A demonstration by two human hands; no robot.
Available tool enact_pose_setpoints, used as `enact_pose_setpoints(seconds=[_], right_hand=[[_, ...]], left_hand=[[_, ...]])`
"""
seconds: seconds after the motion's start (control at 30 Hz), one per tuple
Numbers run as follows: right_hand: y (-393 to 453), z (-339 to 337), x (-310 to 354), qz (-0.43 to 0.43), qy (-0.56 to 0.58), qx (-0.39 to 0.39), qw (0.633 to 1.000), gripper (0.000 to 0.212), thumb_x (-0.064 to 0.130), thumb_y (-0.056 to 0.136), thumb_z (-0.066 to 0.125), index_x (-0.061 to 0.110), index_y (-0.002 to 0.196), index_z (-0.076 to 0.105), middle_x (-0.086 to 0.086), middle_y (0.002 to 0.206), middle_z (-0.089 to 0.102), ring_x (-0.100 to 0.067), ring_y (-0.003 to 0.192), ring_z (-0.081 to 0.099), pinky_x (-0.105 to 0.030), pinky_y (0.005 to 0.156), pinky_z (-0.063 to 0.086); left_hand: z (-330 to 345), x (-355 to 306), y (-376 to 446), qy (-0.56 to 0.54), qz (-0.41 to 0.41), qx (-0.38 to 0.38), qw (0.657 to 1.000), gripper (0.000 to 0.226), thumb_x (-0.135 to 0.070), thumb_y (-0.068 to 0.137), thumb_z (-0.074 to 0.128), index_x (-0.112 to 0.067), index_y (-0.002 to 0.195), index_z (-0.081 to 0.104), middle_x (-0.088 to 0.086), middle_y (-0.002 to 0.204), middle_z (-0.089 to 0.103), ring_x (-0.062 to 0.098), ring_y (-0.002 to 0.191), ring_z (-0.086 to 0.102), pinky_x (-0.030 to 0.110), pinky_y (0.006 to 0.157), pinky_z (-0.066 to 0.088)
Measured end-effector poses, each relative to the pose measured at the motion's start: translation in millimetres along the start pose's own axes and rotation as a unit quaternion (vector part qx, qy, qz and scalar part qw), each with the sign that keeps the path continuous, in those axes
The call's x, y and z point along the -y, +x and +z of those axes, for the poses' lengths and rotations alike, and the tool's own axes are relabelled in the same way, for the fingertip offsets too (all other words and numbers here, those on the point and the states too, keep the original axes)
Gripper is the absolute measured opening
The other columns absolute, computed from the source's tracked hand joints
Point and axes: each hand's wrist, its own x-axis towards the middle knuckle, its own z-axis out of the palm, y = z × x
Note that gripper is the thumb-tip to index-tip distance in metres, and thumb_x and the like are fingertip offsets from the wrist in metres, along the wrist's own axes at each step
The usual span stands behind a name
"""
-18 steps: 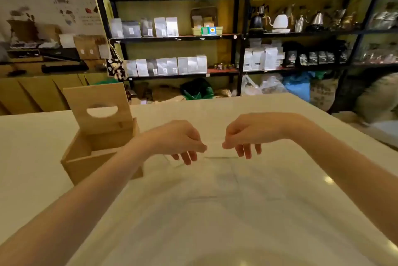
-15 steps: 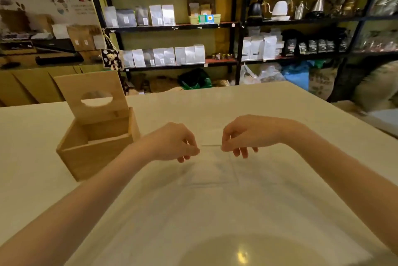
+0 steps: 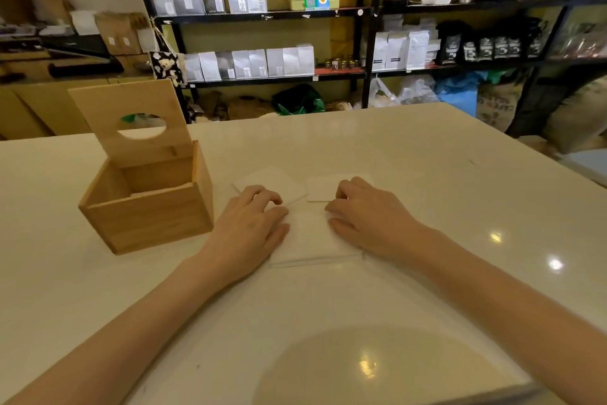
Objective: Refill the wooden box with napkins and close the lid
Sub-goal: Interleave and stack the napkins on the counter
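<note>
Napkins (image 3: 310, 235), flat white squares, beside open wooden box (image 3: 147, 204).

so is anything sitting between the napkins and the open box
Nothing visible. The napkins lie under both hands on the bare table, just right of the wooden box, whose lid stands open.

I see both forearms bare to the frame edge, no sleeves in view. My left hand (image 3: 253, 224) and right hand (image 3: 368, 217) wear nothing.
</note>
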Motion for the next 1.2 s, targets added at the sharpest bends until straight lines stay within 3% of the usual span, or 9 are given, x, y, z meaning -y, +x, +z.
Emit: enact_pose_setpoints(seconds=[0.23, 0.33, 0.43, 0.53, 0.6, 0.67, 0.83, 1.0, 1.2], right_hand=[[-1.1, -0.7, 2.5, 0.026, 0.244, -0.049, 0.968, 0.006, 0.015, 0.082, 0.059, 0.02, 0.086, 0.061, 0.009, 0.091, 0.057, -0.006, 0.089, 0.048, -0.021, 0.074, 0.038], [-4.1, -10.1, 5.8, 0.057, 0.437, -0.049, 0.896, 0.02, 0.006, 0.082, 0.061, 0.026, 0.076, 0.06, 0.014, 0.078, 0.062, 0.007, 0.066, 0.056, -0.007, 0.062, 0.041], [-5.5, -17.4, 11.6, 0.075, 0.585, -0.02, 0.808, 0.016, 0.002, 0.081, 0.063, 0.018, 0.081, 0.065, 0.008, 0.073, 0.069, -0.004, 0.067, 0.065, -0.014, 0.062, 0.051], [-5.8, -17.7, 18.3, 0.099, 0.629, 0.022, 0.771, 0.017, 0.001, 0.078, 0.066, 0.017, 0.084, 0.066, 0.005, 0.067, 0.072, -0.01, 0.064, 0.067, -0.017, 0.058, 0.054], [-7.5, -15.3, 23.1, 0.116, 0.608, 0.04, 0.784, 0.017, 0.003, 0.076, 0.068, 0.018, 0.083, 0.066, 0.006, 0.06, 0.069, -0.009, 0.055, 0.062, -0.017, 0.049, 0.049], [-10.4, -10.1, 27.8, 0.117, 0.527, 0.021, 0.841, 0.017, 0.008, 0.073, 0.069, 0.021, 0.081, 0.065, 0.004, 0.06, 0.062, -0.006, 0.051, 0.054, -0.017, 0.048, 0.044], [-16.3, 1.3, 34.2, 0.073, 0.286, -0.002, 0.955, 0.025, 0.025, 0.071, 0.067, 0.032, 0.093, 0.058, 0.012, 0.083, 0.059, 0.002, 0.066, 0.047, -0.025, 0.066, 0.043], [-13.6, -8.8, 17.6, 0.075, 0.168, -0.033, 0.982, 0.045, 0.044, 0.072, 0.065, 0.028, 0.112, 0.052, 0.013, 0.103, 0.051, -0.007, 0.097, 0.039, -0.025, 0.074, 0.034], [-29.2, -46.5, -28.2, 0.112, 0.224, -0.029, 0.968, 0.023, 0.035, 0.083, 0.06, 0.027, 0.105, 0.061, 0.009, 0.099, 0.063, -0.008, 0.094, 0.055, -0.013, 0.071, 0.039]], left_hand=[[-17.8, -2.2, -4.9, -0.183, -0.065, -0.012, 0.981, 0.011, -0.025, 0.083, 0.059, -0.02, 0.092, 0.061, -0.003, 0.099, 0.061, 0.015, 0.098, 0.051, 0.027, 0.082, 0.039], [-38.9, -5.3, -11.9, -0.331, -0.132, -0.011, 0.934, 0.003, -0.015, 0.081, 0.063, -0.018, 0.08, 0.062, -0.003, 0.08, 0.066, 0.017, 0.074, 0.063, 0.028, 0.067, 0.052], [-59.9, -4.2, -21.6, -0.456, -0.204, 0.001, 0.866, 0.005, -0.012, 0.079, 0.064, -0.012, 0.084, 0.064, 0.004, 0.074, 0.072, 0.014, 0.066, 0.069, 0.021, 0.051, 0.055], [-69.7, -0.2, -30.2, -0.495, -0.249, 0.06, 0.83, 0.008, -0.009, 0.078, 0.065, -0.011, 0.085, 0.065, 0.005, 0.073, 0.074, 0.013, 0.059, 0.069, 0.017, 0.044, 0.051], [-67.4, 0.5, -35.1, -0.48, -0.271, 0.084, 0.83, 0.007, -0.008, 0.078, 0.066, -0.01, 0.085, 0.066, 0.009, 0.07, 0.073, 0.012, 0.053, 0.067, 0.018, 0.042, 0.05], [-60.9, 0.0, -40.0, -0.45, -0.281, 0.095, 0.843, 0.007, -0.009, 0.078, 0.067, -0.01, 0.084, 0.065, 0.011, 0.069, 0.07, 0.013, 0.048, 0.064, 0.02, 0.039, 0.049], [-49.5, 0.3, -45.8, -0.253, -0.215, 0.086, 0.939, 0.012, -0.023, 0.076, 0.069, -0.025, 0.086, 0.061, -0.009, 0.073, 0.062, 0.007, 0.047, 0.06, 0.016, 0.045, 0.046], [-52.5, -5.7, -36.4, -0.065, -0.169, 0.099, 0.979, 0.054, -0.042, 0.076, 0.064, -0.035, 0.123, 0.038, -0.011, 0.098, 0.044, 0.012, 0.076, 0.049, 0.03, 0.07, 0.05], [-66.5, -26.5, 1.6, -0.093, -0.015, -0.004, 0.996, 0.037, -0.048, 0.077, 0.047, -0.029, 0.108, 0.056, -0.011, 0.089, 0.051, 0.004, 0.071, 0.05, 0.023, 0.062, 0.046]])
